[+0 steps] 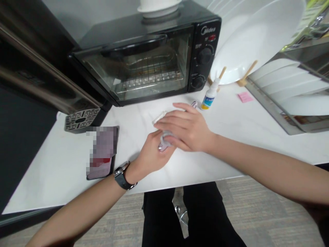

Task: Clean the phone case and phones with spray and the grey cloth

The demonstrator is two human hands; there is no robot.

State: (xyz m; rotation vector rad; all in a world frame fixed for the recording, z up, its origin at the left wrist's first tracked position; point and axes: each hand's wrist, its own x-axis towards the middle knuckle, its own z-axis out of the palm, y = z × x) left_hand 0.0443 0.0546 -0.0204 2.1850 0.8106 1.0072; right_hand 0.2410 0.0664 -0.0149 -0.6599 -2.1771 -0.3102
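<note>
A white, faintly marbled counter point(231, 137) filled the middle of the frame. A black glass-fronted oven point(146, 58) sat at the upper centre, pushed back so the front stayed free. White plates point(257, 37) leaned on wooden pegs at the upper right, upright as if to dry. A dark phone point(102, 152) lay flat at centre left. At the centre, the right hand point(187, 128) lay palm down, fingers spread, over the left hand point(151, 154), whose fingers curled round a small shiny pinkish thing point(162, 146), mostly hidden. A small white bottle point(210, 97) stood beyond them, upright, near a pink note point(245, 97).
</note>
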